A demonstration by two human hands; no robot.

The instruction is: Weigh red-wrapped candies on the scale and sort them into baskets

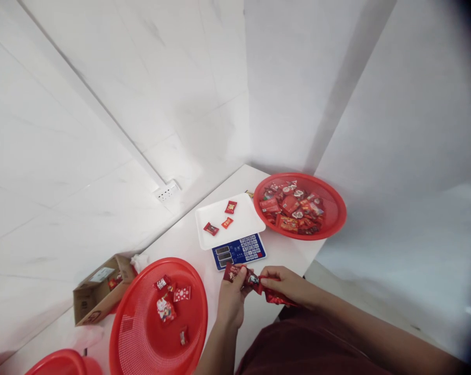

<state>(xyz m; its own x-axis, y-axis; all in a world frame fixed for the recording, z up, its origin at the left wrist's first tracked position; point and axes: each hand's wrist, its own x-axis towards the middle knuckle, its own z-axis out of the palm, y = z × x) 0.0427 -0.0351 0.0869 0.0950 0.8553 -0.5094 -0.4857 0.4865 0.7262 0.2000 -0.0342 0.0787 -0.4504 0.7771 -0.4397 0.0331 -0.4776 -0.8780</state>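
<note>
My left hand point(232, 302) is closed on dark red candy packets point(253, 280), pinched between thumb and fingers, in front of the scale. Close beside it, my right hand point(284, 284) is closed on red candy packets point(273, 297), partly hidden under the fingers. Both hands' packets meet between them. Just beyond the hands is a digital scale point(241, 251) with a blue keypad panel and a white tray point(245, 232). Three small wrapped candies lie apart on that tray, one of them a red candy point(231, 207).
At the right, a red basket point(339, 213) holds a heap of wrapped candies. Another red basket point(116, 333), left of my hands, has several packets inside. Behind it stands an open cardboard box point(102, 307). A wall socket point(167, 192) sits above the white table point(297, 255).
</note>
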